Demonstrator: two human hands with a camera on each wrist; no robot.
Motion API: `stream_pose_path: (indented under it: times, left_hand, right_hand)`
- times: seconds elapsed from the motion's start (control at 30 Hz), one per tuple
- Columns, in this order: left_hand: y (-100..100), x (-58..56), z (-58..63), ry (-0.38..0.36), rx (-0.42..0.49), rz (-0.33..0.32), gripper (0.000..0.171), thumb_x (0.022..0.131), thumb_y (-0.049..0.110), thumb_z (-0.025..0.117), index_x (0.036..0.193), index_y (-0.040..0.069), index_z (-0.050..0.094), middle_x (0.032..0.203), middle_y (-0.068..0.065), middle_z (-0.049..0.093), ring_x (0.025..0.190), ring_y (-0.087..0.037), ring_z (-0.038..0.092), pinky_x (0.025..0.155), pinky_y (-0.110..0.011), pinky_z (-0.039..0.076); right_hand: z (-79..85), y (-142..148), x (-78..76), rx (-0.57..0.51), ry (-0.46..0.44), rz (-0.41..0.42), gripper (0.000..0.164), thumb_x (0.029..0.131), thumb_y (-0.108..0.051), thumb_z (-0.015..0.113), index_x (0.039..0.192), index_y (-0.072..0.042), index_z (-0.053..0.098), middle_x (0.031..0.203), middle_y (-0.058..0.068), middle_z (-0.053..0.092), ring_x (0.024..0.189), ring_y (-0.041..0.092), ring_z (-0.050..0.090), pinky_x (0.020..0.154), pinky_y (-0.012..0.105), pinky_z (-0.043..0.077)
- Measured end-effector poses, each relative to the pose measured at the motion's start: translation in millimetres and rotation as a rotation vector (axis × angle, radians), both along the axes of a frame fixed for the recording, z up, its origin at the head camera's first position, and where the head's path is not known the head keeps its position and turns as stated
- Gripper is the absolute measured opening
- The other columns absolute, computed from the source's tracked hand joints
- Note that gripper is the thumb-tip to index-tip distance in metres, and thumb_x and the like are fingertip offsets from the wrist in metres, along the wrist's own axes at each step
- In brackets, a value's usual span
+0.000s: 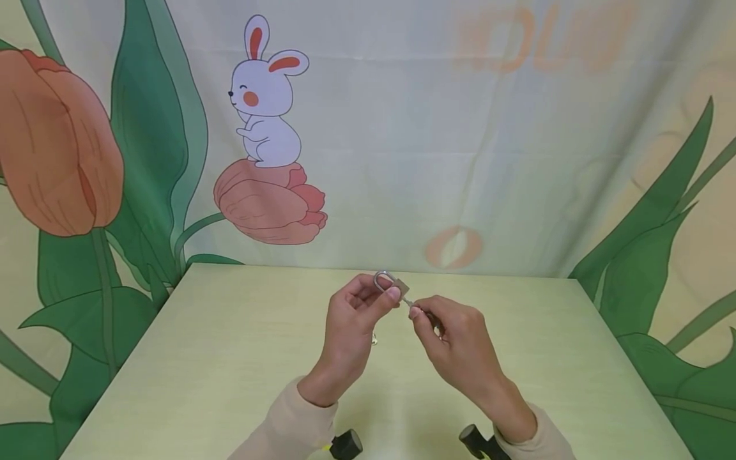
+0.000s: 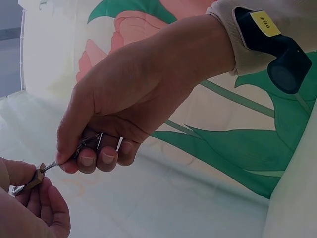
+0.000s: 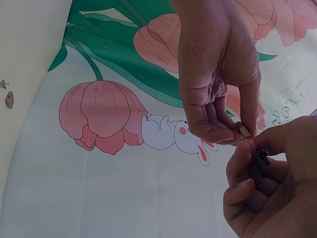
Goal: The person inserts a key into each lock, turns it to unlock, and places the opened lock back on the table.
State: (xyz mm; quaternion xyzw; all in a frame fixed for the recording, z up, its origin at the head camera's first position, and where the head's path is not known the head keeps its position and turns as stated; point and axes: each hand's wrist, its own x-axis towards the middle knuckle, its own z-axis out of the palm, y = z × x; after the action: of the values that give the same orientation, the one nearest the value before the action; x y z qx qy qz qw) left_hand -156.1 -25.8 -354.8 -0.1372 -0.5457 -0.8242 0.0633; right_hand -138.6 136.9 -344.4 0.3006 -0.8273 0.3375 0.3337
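My left hand pinches a small brass padlock by its body, between thumb and fingers. The padlock's silver shackle points up and to the left. With thumb and forefinger, my right hand pinches a slim metal key, its tip at the bottom end of the padlock. More dark metal pieces hang inside the curled fingers of the right hand, partly hidden by them. Both hands are raised in front of me over the table.
A pale table lies below the hands. On it, a small brass-coloured piece lies beside a small silver piece. Behind stands a printed curtain with tulips and a rabbit. Dark camera mounts sit at both wrists.
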Motion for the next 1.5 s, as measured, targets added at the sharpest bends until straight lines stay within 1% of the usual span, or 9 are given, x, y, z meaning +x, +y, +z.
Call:
stream_pose_path:
  times: [0.2,0.43,0.67,0.9,1.07,1.17,1.23,1.4,1.5]
  left_hand:
    - [1.0,1.1,-1.1,0.016,-0.016,0.026,0.014,0.088,0.009,0.072,0.097,0.005,0.062,0.097,-0.001,0.072,0.092,-0.016,0.069,0.085,-0.027,0.057]
    - [1.4,1.6,-1.8,0.02,-0.027,0.036,0.015,0.088,0.007,0.072,0.098,0.004,0.062,0.095,0.0,0.071,0.089,-0.015,0.069,0.083,-0.026,0.056]
    - [1.1,3.1,-1.0,0.012,-0.038,0.037,0.017,0.088,0.008,0.072,0.099,0.002,0.061,0.096,0.0,0.072,0.092,-0.02,0.069,0.085,-0.027,0.057]
    - [1.1,4.2,-0.7,0.016,-0.039,0.031,0.017,0.088,0.008,0.071,0.099,0.002,0.06,0.096,0.0,0.072,0.09,-0.016,0.069,0.084,-0.026,0.056]
    - [0.6,4.7,-1.8,0.014,-0.043,0.03,0.016,0.089,0.008,0.071,0.1,0.002,0.06,0.097,0.0,0.071,0.093,-0.019,0.069,0.085,-0.026,0.056]
    - [0.4,5.0,-2.7,0.016,-0.036,0.032,0.015,0.089,0.007,0.071,0.099,0.003,0.06,0.097,0.0,0.071,0.092,-0.016,0.068,0.085,-0.026,0.056]
    - [0.5,5.1,-2.8,0.025,-0.034,0.039,0.015,0.089,0.007,0.071,0.098,0.003,0.06,0.097,0.0,0.071,0.09,-0.014,0.068,0.084,-0.026,0.056]
    - [0.9,5.3,-1.8,0.04,-0.04,0.067,0.016,0.089,0.008,0.071,0.099,0.002,0.06,0.097,-0.001,0.07,0.088,-0.015,0.067,0.083,-0.026,0.056]
    - [0.7,5.3,-1.7,0.029,-0.044,0.065,0.016,0.089,0.008,0.071,0.099,0.001,0.06,0.096,-0.001,0.07,0.087,-0.014,0.067,0.084,-0.026,0.056]
  right_hand:
    - [-1.2,-0.3,0.6,-0.016,-0.019,0.005,0.012,0.09,-0.002,0.064,0.084,-0.011,0.07,0.068,-0.01,0.058,0.058,-0.002,0.044,0.052,0.012,0.036]
    - [-0.6,1.5,0.9,-0.082,-0.136,0.086,0.013,0.094,-0.005,0.062,0.085,-0.011,0.07,0.062,-0.009,0.051,0.053,0.001,0.042,0.049,0.016,0.037]
    - [-2.3,1.5,0.5,-0.065,-0.083,0.054,0.012,0.093,-0.004,0.063,0.086,-0.011,0.07,0.064,-0.009,0.052,0.054,0.002,0.041,0.05,0.014,0.035]
    - [-2.3,2.0,0.4,-0.133,-0.186,0.121,0.014,0.096,-0.007,0.061,0.085,-0.012,0.068,0.062,-0.008,0.052,0.053,0.001,0.045,0.049,0.017,0.04]
    - [-4.3,1.8,-0.2,-0.121,-0.175,0.096,0.013,0.095,-0.006,0.062,0.086,-0.011,0.07,0.062,-0.008,0.052,0.052,0.001,0.043,0.048,0.018,0.038]
    - [-5.6,1.0,-0.7,-0.136,-0.2,0.11,0.014,0.096,-0.007,0.061,0.086,-0.01,0.069,0.061,-0.007,0.053,0.052,0.001,0.044,0.048,0.018,0.039]
    - [-6.0,0.3,-0.8,-0.139,-0.198,0.106,0.014,0.096,-0.008,0.061,0.086,-0.011,0.069,0.061,-0.006,0.052,0.052,0.001,0.043,0.048,0.017,0.038]
    - [-5.2,-1.3,-0.7,-0.106,-0.135,0.058,0.011,0.095,-0.008,0.062,0.088,-0.011,0.07,0.063,-0.007,0.05,0.054,0.002,0.04,0.05,0.016,0.035]
    - [-5.0,-1.1,-0.9,-0.117,-0.161,0.078,0.011,0.095,-0.008,0.062,0.088,-0.01,0.07,0.063,-0.007,0.051,0.053,0.002,0.042,0.049,0.017,0.037]
